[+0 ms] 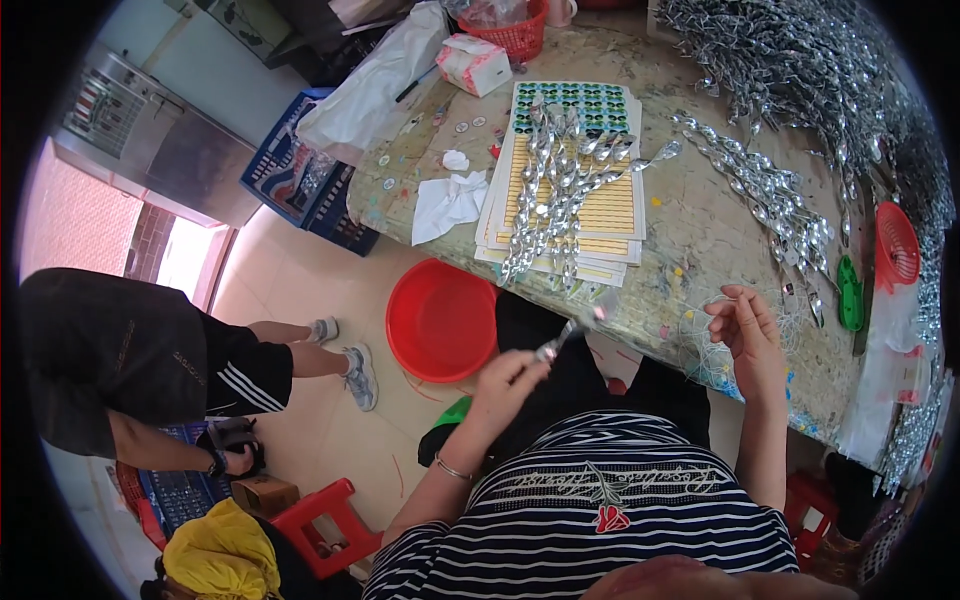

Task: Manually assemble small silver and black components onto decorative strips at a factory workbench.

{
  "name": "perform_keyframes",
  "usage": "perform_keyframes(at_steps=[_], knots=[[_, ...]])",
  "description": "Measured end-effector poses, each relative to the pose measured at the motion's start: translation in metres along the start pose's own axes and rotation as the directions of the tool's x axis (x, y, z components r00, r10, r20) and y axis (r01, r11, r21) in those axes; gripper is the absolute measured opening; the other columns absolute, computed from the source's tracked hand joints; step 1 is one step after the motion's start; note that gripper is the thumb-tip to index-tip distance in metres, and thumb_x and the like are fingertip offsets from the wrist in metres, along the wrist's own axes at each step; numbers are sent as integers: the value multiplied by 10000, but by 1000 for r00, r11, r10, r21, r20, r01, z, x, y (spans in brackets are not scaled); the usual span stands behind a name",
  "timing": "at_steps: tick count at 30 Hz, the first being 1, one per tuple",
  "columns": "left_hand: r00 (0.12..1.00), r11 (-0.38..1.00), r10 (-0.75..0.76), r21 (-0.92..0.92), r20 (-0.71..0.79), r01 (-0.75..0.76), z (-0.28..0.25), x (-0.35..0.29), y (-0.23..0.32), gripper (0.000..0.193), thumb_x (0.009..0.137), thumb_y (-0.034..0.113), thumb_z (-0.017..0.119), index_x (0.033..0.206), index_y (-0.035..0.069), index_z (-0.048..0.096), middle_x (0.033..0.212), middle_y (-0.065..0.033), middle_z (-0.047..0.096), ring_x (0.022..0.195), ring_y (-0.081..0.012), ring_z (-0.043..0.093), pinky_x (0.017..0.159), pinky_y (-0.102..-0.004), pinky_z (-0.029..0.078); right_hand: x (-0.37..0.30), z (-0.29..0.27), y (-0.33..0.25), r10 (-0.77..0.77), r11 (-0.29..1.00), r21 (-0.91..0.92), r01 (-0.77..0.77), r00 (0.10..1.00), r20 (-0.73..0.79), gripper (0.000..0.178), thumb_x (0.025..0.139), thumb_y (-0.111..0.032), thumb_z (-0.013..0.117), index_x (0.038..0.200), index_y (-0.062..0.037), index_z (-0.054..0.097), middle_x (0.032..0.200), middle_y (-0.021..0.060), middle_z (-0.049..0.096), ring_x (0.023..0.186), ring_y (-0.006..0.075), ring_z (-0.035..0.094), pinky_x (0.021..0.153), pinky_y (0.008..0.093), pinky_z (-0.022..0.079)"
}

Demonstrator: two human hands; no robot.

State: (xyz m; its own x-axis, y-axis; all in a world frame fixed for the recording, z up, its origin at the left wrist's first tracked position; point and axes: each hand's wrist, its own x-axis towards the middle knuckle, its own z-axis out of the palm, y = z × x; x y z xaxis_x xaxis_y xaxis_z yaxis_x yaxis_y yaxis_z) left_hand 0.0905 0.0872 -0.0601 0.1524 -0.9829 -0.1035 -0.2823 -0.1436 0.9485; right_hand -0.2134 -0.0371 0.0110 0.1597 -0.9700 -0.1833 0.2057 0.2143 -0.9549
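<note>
My left hand (508,388) is closed on one end of a silver twisted foil strip (560,342) just off the table's near edge; the strip's far end is blurred. Above a tangle of pale thin thread (712,335) is my right hand (748,328), its fingers bent together; whatever they may pinch is too fine to make out. Several more silver twisted strips (548,185) lie on a stack of printed sticker sheets (625,190) in front of me. Another spread of such strips (765,190) rests on the worn table (680,265) to the right.
A large silver heap (800,55) fills the far right, near a green clip (850,292) and a red basket (897,243). Left are crumpled tissue (450,207), a tissue box (473,65) and, on the floor, a red basin (442,320). A person (130,350) stands at left beside a red stool (330,525).
</note>
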Motion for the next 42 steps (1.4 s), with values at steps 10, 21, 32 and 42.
perform_keyframes(at_steps=[10,21,32,42], knots=[[849,742,522,532,-77,-408,6,175,71,227,774,56,667,975,-23,599,810,-156,594,773,-331,543,713,-395,436,-10,-15,28,148,986,-91,-139,984,103,205,974,-168,482,1087,-19,567,947,65,649,823,111,598,779,253,481],[920,553,388,786,51,-277,43,240,70,263,704,158,718,905,19,623,888,-135,619,900,-347,562,739,-448,474,-8,-29,30,222,975,-27,-220,971,85,172,967,-112,489,1079,-13,572,951,64,657,835,111,596,781,249,478],[973,761,189,646,-132,-61,10,230,97,308,738,237,711,925,5,634,810,-171,639,736,-317,617,672,-390,473,6,-30,45,258,966,-23,-258,958,125,161,968,-102,486,1081,-17,563,965,61,643,861,114,587,812,253,476],[961,788,236,608,-147,-100,-11,225,56,324,813,125,615,1087,-45,585,976,-229,646,858,-314,640,757,-366,481,0,-24,44,247,969,-61,-241,959,140,169,969,-105,484,1094,-15,553,973,63,640,895,119,586,837,253,470]])
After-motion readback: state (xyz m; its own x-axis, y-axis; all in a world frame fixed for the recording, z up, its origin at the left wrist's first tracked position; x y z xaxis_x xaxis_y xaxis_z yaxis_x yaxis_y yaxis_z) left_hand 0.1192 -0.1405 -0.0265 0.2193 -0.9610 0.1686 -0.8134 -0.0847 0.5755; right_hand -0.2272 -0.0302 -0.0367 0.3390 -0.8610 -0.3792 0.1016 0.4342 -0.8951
